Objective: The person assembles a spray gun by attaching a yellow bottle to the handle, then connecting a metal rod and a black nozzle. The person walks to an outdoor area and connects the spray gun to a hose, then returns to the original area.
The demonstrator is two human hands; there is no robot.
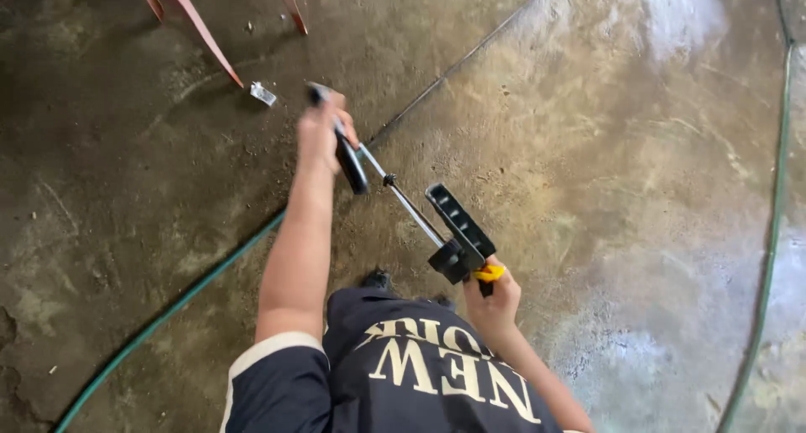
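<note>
While the person stands on the stained concrete floor [604,148] and looks straight down, both hands are wrapped around one long tool held out in front of the body. The left hand [321,131], stretched far forward on a straight arm, is closed tight round the black grip [348,160] at the far end of a slim silver metal rod [411,206]. The right hand [494,299], kept near the waist, is closed on the near end, where a yellow plastic trigger piece [489,273] shows just above the fingers and a black slotted rectangular head [457,232] juts up and away. Holding it at both ends like this seems to steady the long tool, the far hand guiding and the near hand carrying the heavier head; that is a judgement from the pose.

A thin green garden hose [168,311] runs across the floor from near left towards the person's feet, and another stretch of green hose [772,232] curves down the right edge. At far left stand the reddish metal legs of a chair [197,22], with a small crumpled silver scrap [263,93] lying on the floor just beside them. A dark straight joint [470,55] crosses the concrete diagonally. No container shows anywhere, so there are no contents to tell of.
</note>
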